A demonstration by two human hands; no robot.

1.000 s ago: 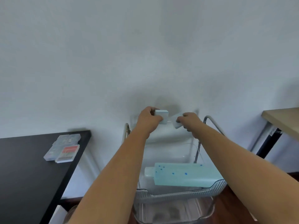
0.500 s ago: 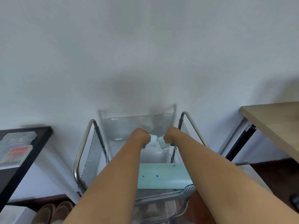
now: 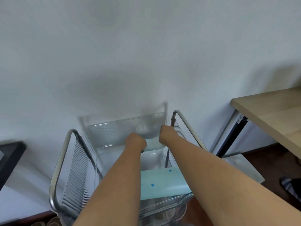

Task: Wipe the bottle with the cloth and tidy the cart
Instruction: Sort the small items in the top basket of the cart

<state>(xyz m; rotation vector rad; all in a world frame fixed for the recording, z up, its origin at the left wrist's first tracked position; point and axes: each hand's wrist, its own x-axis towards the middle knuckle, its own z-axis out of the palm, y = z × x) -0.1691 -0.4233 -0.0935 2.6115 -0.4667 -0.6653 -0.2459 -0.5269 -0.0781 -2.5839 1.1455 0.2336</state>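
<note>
Lowered now into the clear cart (image 3: pixel 104 132), near its far wall. Both fists curled, left hand (image 3: pixel 136 141) and right hand (image 3: pixel 167 134) gripping the pale cloth (image 3: pixel 153 144) between them. Bottle (image 3: pixel 162 183) lying on its side nearer, probably already wiped.

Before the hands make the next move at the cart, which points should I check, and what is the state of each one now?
1. Both hands hold the cloth: ok; left hand and right hand grip it between them.
2. Cloth is inside the clear top bin: ok; it hangs low, near the far wall.
3. Cloth touches the bin floor: cannot tell; the image is blurred.
4. Bottle is secure: ok; it lies on its side in the same bin, nearer the person.
5. Bottle is wiped clean: cannot tell.
6. Cart handles are free: ok; neither hand grips them.
</note>
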